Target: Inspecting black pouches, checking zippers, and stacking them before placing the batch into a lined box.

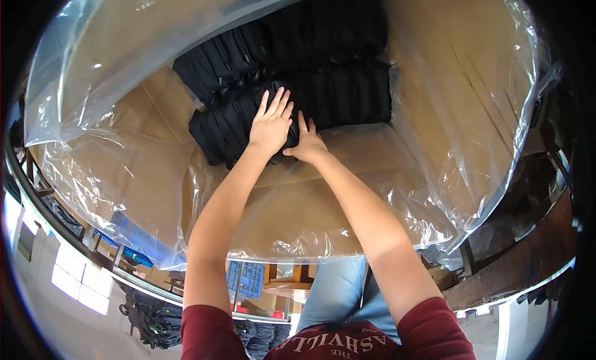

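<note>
Both my arms reach down into a large cardboard box (428,49) lined with clear plastic. Black fabric bundles (354,94), perhaps folded bags, stand packed side by side in two rows inside it. My left hand (270,124) lies on top of the near row, its fingers stretched out over the black cloth. Just to its right, my right hand (309,145) touches the near side of the same row with thumb and fingers apart. Neither hand is wrapped around a bundle. The undersides of the bundles are hidden.
The clear plastic liner (143,205) drapes over the box walls and hangs past the near edge. Below the box are a blue crate (246,279) and a wooden stool (287,285). More black bags (152,316) are piled at the lower left, near a bright window (81,279).
</note>
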The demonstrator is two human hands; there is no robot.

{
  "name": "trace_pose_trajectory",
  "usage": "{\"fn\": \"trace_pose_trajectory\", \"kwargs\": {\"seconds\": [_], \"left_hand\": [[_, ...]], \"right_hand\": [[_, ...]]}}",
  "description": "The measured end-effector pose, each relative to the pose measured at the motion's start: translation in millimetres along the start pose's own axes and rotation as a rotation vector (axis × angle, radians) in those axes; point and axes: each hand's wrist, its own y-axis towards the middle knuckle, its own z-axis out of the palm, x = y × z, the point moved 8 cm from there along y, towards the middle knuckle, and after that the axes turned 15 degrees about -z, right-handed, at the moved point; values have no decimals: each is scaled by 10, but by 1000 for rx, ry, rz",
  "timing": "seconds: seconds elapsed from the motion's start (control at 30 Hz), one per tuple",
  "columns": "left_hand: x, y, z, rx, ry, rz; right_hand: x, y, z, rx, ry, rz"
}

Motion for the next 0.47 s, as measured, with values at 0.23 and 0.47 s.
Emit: {"fn": "trace_pose_trajectory", "kwargs": {"seconds": [0.23,0.47], "left_hand": [[-480,40,-34,34,14,32],[-518,-422,-461,200,-303,-150]], "right_hand": [[-191,75,-28,91,-209,-19],[106,-366,-174,715,-511,-132]]}}
